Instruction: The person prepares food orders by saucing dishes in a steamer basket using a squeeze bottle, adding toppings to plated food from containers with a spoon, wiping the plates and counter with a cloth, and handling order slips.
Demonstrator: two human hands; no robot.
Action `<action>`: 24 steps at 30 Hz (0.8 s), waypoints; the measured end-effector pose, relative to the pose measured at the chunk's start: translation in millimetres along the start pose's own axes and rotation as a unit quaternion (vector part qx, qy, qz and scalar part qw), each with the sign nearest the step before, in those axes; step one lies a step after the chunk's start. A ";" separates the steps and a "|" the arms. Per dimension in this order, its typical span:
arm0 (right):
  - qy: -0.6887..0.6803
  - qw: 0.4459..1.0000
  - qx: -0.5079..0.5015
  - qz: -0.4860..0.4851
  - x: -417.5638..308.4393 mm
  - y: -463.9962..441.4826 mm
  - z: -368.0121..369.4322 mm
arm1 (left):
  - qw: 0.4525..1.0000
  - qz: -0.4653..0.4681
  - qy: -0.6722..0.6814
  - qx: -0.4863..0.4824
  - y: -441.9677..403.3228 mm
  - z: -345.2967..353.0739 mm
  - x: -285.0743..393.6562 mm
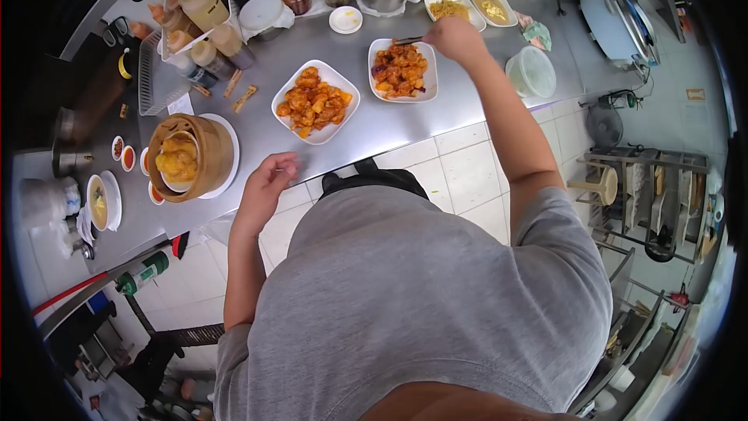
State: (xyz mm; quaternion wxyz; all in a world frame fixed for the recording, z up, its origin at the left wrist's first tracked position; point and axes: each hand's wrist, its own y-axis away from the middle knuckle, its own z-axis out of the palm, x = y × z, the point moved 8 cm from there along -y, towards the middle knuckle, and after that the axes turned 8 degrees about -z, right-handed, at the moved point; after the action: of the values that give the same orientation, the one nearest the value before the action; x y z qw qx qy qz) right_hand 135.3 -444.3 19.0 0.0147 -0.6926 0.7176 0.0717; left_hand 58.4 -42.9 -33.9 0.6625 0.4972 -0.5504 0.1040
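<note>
My right hand [456, 40] is closed around the end of a thin metal utensil [407, 40]. The utensil reaches over the back rim of a square white bowl [430, 92] of orange-glazed fried pieces [400, 70]; its tip is too small to name. A second square white bowl [348, 114] with similar glazed pieces [315, 106] stands to the left. My left hand [273, 179] hovers at the counter's front edge, fingers loosely bent and apart, holding nothing. It is nearest to the second bowl and a bamboo steamer [206, 164] with yellow food inside.
Behind my right hand are a dish of noodles [449, 8] and a bowl of yellow soup [493, 6]. A clear plastic tub [531, 72] stands at the right. Sauce bottles [204, 4] crowd the back left; soup [98, 201] and small sauce cups [128, 158] sit at the far left.
</note>
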 end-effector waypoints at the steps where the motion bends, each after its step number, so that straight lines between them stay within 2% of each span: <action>1: 0.010 1.000 -0.009 -0.001 0.7 -0.6 10.5 | 1.000 0.000 0.000 0.008 1.3 1.8 2.9; 5: -0.008 0.999 -0.016 -0.039 22.4 -8.1 39.9 | 0.998 -0.002 0.051 0.040 -6.9 14.6 10.7; 9: -0.086 0.995 0.041 0.019 23.4 4.2 -20.9 | 0.998 -0.017 0.047 0.045 -13.0 24.5 12.4; 12: -0.052 0.998 -0.023 0.031 23.6 12.2 -26.3 | 0.996 -0.017 0.051 0.073 -18.7 23.0 15.9; 15: -0.056 0.996 -0.039 -0.056 15.3 10.7 -5.9 | 0.994 -0.018 0.058 0.086 -24.0 25.4 20.7; 18: -0.074 0.995 0.055 -0.024 22.1 6.3 -41.0 | 0.993 0.002 0.050 0.104 -27.4 28.2 32.3; 21: -0.118 0.989 0.038 -0.075 -15.0 1.5 -51.7 | 0.997 0.014 -0.009 0.081 -17.9 33.4 47.2; 22: -0.114 0.977 0.060 -0.169 -36.8 -1.4 -41.9 | 0.997 0.003 -0.038 0.060 -16.9 36.6 49.1; 24: -0.103 0.964 0.056 -0.237 -83.2 -7.1 -21.6 | 0.995 -0.009 -0.092 0.048 -13.3 43.4 51.8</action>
State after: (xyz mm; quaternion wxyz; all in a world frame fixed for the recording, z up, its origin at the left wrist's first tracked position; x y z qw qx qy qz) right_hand 147.4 -364.6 49.8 0.1439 -0.8297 0.5305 0.0970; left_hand 59.7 -104.1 -2.4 0.5854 0.5412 -0.5986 0.0783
